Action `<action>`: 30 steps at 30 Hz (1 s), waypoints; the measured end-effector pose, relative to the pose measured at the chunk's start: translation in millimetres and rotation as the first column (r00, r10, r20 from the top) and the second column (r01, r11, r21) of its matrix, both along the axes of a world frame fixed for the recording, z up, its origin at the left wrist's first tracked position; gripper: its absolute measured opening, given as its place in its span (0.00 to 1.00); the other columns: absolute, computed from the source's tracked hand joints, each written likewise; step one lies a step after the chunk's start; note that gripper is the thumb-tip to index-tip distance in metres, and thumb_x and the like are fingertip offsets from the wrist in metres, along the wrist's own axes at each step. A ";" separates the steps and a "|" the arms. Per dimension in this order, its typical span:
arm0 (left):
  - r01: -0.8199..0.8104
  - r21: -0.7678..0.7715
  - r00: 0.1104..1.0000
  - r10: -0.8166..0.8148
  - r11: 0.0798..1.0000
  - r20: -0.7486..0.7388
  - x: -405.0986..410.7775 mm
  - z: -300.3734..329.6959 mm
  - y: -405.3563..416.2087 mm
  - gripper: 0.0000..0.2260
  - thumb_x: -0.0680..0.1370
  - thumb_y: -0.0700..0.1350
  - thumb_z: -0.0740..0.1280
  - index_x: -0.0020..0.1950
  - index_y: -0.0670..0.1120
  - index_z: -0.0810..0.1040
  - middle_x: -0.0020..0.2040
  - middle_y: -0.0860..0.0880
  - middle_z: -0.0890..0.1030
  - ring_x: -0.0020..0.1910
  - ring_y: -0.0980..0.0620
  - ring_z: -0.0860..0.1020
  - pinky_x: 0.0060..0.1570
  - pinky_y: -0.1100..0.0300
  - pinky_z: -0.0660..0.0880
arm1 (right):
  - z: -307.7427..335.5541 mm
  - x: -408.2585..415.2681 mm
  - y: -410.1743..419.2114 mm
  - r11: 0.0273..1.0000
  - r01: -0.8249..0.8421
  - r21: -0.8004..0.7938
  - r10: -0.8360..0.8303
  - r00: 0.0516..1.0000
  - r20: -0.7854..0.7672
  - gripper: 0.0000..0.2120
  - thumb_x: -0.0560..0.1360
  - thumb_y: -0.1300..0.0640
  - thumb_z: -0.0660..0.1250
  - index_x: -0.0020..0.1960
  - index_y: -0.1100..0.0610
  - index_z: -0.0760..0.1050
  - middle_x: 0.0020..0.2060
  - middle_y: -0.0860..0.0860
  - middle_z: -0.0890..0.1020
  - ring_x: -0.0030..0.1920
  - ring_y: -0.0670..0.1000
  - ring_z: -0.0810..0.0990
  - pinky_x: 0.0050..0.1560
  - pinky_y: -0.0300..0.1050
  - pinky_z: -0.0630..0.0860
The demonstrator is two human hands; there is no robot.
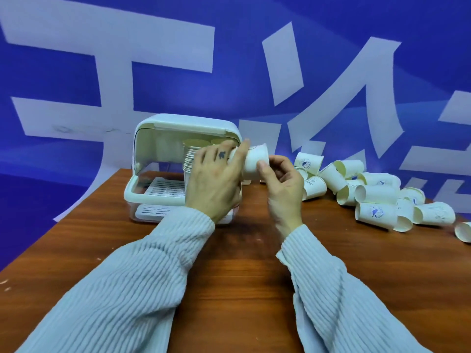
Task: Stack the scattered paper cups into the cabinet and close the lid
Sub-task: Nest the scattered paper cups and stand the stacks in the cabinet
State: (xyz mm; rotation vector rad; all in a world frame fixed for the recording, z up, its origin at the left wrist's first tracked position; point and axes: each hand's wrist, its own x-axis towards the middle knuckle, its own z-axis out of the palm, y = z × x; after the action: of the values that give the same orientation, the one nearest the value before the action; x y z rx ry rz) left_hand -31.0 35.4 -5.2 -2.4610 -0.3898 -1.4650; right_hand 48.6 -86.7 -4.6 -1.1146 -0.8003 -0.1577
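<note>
Both hands hold one paper cup before the open cabinet.

The left hand (216, 179) and right hand (281, 184) each grip a smooth white paper cup (254, 161), tilted above the wood-grain table (242, 276). Ribbed stacked cups (190, 159) stand inside the rounded white plastic cabinet (163, 154); scattered cups (377, 197) lie far right.

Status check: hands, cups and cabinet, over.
Left hand and right hand both grip one cup held sideways. Cabinet lid up, a stack inside. Loose cups lie on the table, right. Nothing in the way.
</note>
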 end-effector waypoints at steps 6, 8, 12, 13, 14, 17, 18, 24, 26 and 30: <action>0.175 -0.641 0.931 0.086 0.747 0.354 -25.2 21.7 44.3 0.36 0.72 0.50 0.77 0.77 0.48 0.66 0.70 0.43 0.70 0.69 0.42 0.70 0.68 0.46 0.69 | 25.5 7.6 19.6 0.956 0.252 -0.149 -0.206 0.941 0.270 0.04 0.82 0.59 0.67 0.54 0.56 0.80 0.47 0.45 0.83 0.50 0.42 0.81 0.53 0.37 0.76; 0.352 -0.694 0.848 0.100 0.628 0.521 -28.9 28.6 49.6 0.36 0.72 0.51 0.77 0.77 0.48 0.66 0.71 0.46 0.70 0.70 0.46 0.70 0.70 0.50 0.68 | 31.0 6.6 35.6 0.931 0.295 -0.217 -0.183 0.889 0.421 0.06 0.81 0.59 0.68 0.57 0.56 0.82 0.50 0.47 0.85 0.52 0.45 0.82 0.55 0.40 0.77; 0.476 -0.670 0.762 0.113 0.570 0.638 -33.7 33.8 51.1 0.34 0.73 0.51 0.77 0.76 0.49 0.67 0.70 0.49 0.71 0.70 0.49 0.70 0.71 0.47 0.69 | 33.0 12.2 64.6 0.829 0.425 -0.363 -0.094 0.747 0.659 0.11 0.81 0.60 0.67 0.61 0.55 0.83 0.56 0.52 0.85 0.57 0.54 0.81 0.59 0.48 0.76; 0.482 -0.666 0.757 0.112 0.570 0.644 -33.6 33.3 51.4 0.34 0.74 0.51 0.77 0.76 0.49 0.67 0.70 0.49 0.71 0.70 0.49 0.70 0.71 0.47 0.69 | 31.5 15.1 69.8 0.787 0.441 -0.431 -0.029 0.724 0.689 0.13 0.81 0.60 0.66 0.63 0.55 0.82 0.58 0.52 0.85 0.60 0.55 0.80 0.61 0.49 0.75; 0.477 -0.666 0.759 0.112 0.573 0.641 -33.0 32.1 52.2 0.34 0.74 0.51 0.77 0.76 0.49 0.67 0.71 0.49 0.71 0.70 0.49 0.70 0.71 0.48 0.69 | 29.8 17.8 74.2 0.742 0.458 -0.491 0.036 0.703 0.710 0.15 0.81 0.60 0.64 0.65 0.55 0.82 0.60 0.53 0.84 0.62 0.57 0.79 0.64 0.51 0.74; 0.461 -0.685 0.784 0.103 0.564 0.613 -28.6 27.3 53.6 0.33 0.74 0.54 0.76 0.75 0.49 0.67 0.70 0.50 0.71 0.69 0.51 0.70 0.66 0.58 0.68 | 26.9 22.0 81.8 0.660 0.507 -0.554 0.132 0.648 0.750 0.18 0.81 0.59 0.60 0.68 0.54 0.80 0.58 0.53 0.83 0.61 0.58 0.77 0.64 0.55 0.72; 0.458 -0.685 0.786 0.101 0.566 0.610 -27.3 25.6 53.7 0.33 0.74 0.54 0.76 0.75 0.49 0.68 0.70 0.51 0.71 0.68 0.52 0.70 0.63 0.61 0.66 | 25.9 23.1 82.8 0.647 0.521 -0.556 0.149 0.630 0.762 0.18 0.81 0.58 0.60 0.69 0.52 0.79 0.58 0.53 0.84 0.60 0.58 0.78 0.63 0.56 0.73; 0.451 -0.687 0.807 0.069 0.570 0.587 -23.8 19.6 52.7 0.32 0.75 0.56 0.74 0.75 0.49 0.68 0.69 0.52 0.71 0.64 0.57 0.70 0.60 0.65 0.65 | 3.6 22.5 89.5 0.463 0.603 -0.650 0.295 0.587 0.754 0.25 0.83 0.44 0.54 0.79 0.49 0.65 0.67 0.53 0.78 0.68 0.60 0.71 0.71 0.60 0.64; 0.446 -0.684 0.808 0.070 0.577 0.585 -23.0 19.7 51.3 0.31 0.76 0.57 0.74 0.75 0.49 0.69 0.68 0.53 0.71 0.61 0.61 0.68 0.57 0.68 0.64 | -6.4 17.8 88.3 0.528 0.595 -0.606 0.206 0.603 0.771 0.30 0.82 0.38 0.54 0.81 0.47 0.61 0.73 0.53 0.70 0.77 0.58 0.61 0.77 0.58 0.55; 0.494 -0.603 0.779 -0.011 0.626 0.627 -16.6 22.8 47.4 0.26 0.78 0.55 0.73 0.73 0.48 0.72 0.67 0.53 0.71 0.64 0.60 0.69 0.63 0.71 0.65 | -43.9 15.4 68.6 0.799 0.493 -0.343 -0.216 0.769 0.602 0.26 0.82 0.43 0.58 0.78 0.49 0.67 0.70 0.48 0.73 0.71 0.49 0.69 0.74 0.50 0.65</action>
State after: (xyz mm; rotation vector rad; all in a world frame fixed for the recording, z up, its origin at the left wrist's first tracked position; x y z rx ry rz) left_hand -47.6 82.8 17.6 -2.6378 -0.9489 -2.6520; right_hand 64.0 -18.1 -48.5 -1.7527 -1.1517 -0.6607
